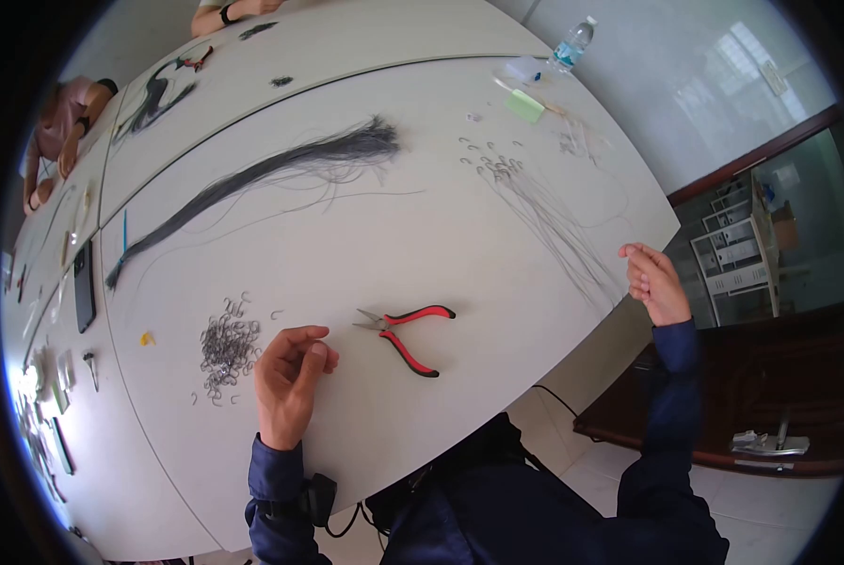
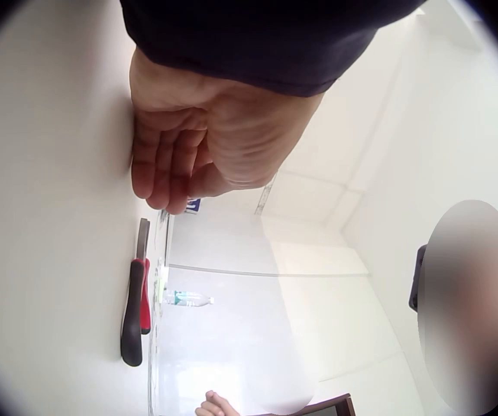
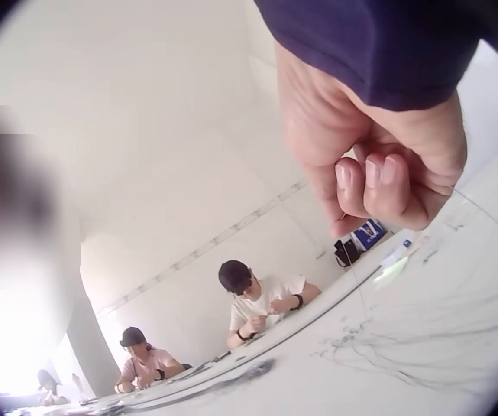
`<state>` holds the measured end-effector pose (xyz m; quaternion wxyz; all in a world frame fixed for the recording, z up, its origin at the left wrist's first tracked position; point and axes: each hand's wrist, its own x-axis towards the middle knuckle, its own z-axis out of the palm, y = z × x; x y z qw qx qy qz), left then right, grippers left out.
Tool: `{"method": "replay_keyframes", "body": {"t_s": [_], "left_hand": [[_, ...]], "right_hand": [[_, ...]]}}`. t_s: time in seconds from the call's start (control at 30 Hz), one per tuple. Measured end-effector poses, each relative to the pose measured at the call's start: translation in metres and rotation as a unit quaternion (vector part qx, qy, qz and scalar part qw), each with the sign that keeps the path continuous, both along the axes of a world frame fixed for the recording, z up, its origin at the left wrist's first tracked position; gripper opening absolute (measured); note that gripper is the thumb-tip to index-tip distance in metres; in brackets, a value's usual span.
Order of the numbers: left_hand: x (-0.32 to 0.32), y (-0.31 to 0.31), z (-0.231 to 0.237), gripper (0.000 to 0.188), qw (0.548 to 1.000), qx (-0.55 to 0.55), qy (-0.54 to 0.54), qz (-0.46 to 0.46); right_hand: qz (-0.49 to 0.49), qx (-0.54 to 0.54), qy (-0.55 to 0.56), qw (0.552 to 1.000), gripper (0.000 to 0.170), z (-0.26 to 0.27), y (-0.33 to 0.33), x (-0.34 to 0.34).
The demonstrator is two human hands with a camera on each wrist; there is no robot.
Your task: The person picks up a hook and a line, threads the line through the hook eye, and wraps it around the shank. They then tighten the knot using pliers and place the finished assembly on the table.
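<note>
Left hand (image 1: pixel 290 381) is relaxed beside red-and-black pliers (image 1: pixel 385 327), handles spread; right hand (image 1: pixel 658 286) is curled, pinching a thin, barely visible line (image 3: pixel 347 249).

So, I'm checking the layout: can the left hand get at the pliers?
Probably yes: the pliers lie just beside the left hand, jaws toward it, and nothing visible stands between them.

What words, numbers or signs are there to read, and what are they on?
None can be read.
Water bottle: label too small and blurred.
Blue-and-white object, right wrist view: marks too blurred.
Blue patch, left wrist view: too blurred.
Shelf: any writing is too small.
Pliers: no writing shows.
</note>
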<state>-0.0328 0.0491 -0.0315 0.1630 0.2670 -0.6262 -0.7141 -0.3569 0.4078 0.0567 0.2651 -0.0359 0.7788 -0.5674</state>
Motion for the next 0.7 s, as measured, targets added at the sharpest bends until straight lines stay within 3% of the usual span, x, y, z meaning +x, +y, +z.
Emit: {"method": "replay_keyframes", "body": {"t_s": [0.13, 0.23, 0.27, 0.3, 0.33, 0.43, 0.53, 0.7], "left_hand": [[-0.001, 0.001, 0.001, 0.019, 1.0, 0.001, -0.004, 0.001], [0.0, 0.001, 0.0, 0.019, 1.0, -0.002, -0.002, 0.0], [-0.001, 0.001, 0.0, 0.019, 1.0, -0.003, 0.0, -0.001], [-0.001, 0.001, 0.0, 0.019, 1.0, -0.003, 0.003, -0.001], [0.0, 0.001, 0.0, 0.019, 1.0, -0.004, 0.005, -0.002], [-0.001, 0.002, 0.0, 0.019, 1.0, 0.013, -0.001, -0.001], [0.0, 0.001, -0.002, 0.019, 1.0, 0.005, 0.002, -0.004], [0.001, -0.001, -0.006, 0.019, 1.0, 0.003, 0.005, -0.006]], "right_hand": [[0.01, 0.039, -0.027, 0.999, 0.019, -0.017, 0.026, 0.007], [0.054, 0.136, 0.034, 0.989, 0.029, -0.031, 0.04, 0.001], [0.083, 0.234, 0.201, 0.948, 0.031, -0.04, 0.042, 0.0], [0.109, 0.323, 0.36, 0.869, 0.033, -0.046, 0.038, 0.002], [0.13, 0.398, 0.505, 0.755, 0.036, -0.049, 0.035, 0.003], [0.149, 0.339, 0.519, 0.771, 0.036, -0.033, -0.024, 0.019], [0.252, 0.214, 0.414, 0.848, 0.033, -0.023, -0.102, 0.026], [0.311, 0.113, 0.385, 0.862, 0.027, -0.039, -0.25, 0.001]]}}
